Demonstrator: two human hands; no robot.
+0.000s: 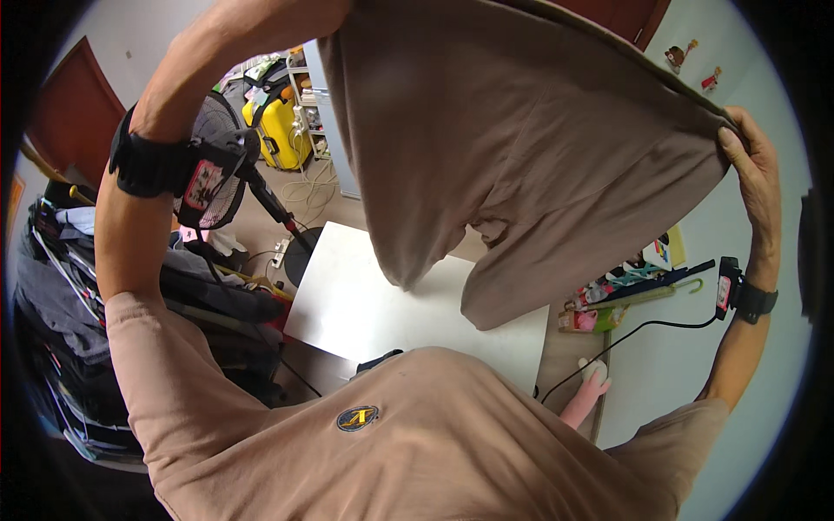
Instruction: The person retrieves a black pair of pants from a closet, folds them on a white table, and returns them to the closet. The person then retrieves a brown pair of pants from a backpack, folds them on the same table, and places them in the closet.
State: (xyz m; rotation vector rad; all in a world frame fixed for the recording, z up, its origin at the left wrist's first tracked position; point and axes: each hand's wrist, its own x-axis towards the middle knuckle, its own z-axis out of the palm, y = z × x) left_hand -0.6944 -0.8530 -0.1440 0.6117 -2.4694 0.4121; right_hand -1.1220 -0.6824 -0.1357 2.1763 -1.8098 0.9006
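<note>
A pair of brown shorts (521, 148) hangs raised in front of me, its two legs pointing down and its waistband slanting across the top. My right hand (749, 156) grips the waistband's right end, with the thumb on the near side. At the upper edge my left hand (332, 12) meets the shorts' other top corner; its fingers are out of sight, but the cloth is drawn taut and held up from there. The leg hems hang above a white table (408, 321), and I cannot tell whether they touch it.
Left of the table stand a black fan (217, 165) and a rack of dark clothes (69, 295). A yellow suitcase (280, 130) and loose cables (313, 187) are farther back. Umbrellas (651, 291) and a pink plush toy (584, 399) lie to the right, beside the wall.
</note>
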